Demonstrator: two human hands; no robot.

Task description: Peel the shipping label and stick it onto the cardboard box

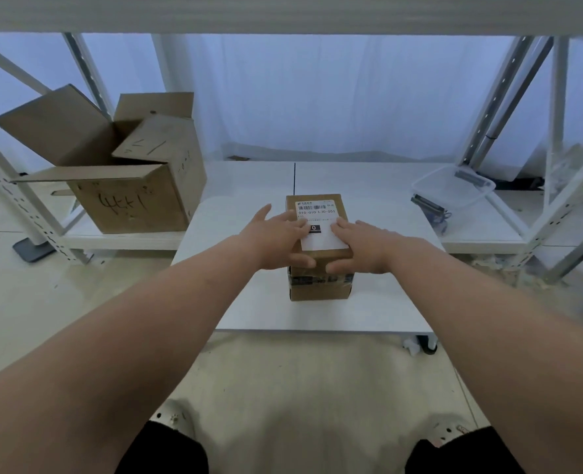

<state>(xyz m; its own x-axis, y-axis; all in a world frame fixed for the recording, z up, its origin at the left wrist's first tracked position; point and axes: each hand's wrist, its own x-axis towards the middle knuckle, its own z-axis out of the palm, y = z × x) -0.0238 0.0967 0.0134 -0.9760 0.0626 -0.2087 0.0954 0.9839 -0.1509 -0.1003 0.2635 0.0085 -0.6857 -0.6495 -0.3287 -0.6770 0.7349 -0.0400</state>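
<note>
Cardboard box [318, 289] standing on the white surface [249, 302], with the shipping label [324, 242] lying flat on its top. The left hand [276, 237] and right hand [360, 248], fingers straight and unclenched, press the label's two sides; the thumbs touch the box's near edge.

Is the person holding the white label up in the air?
No, the shipping label lies flat on top of the cardboard box, with the left hand and right hand pressing down on it.

label [318, 223] on box [319, 288] | box on table [368, 302] | carton [126, 186] far left
</note>
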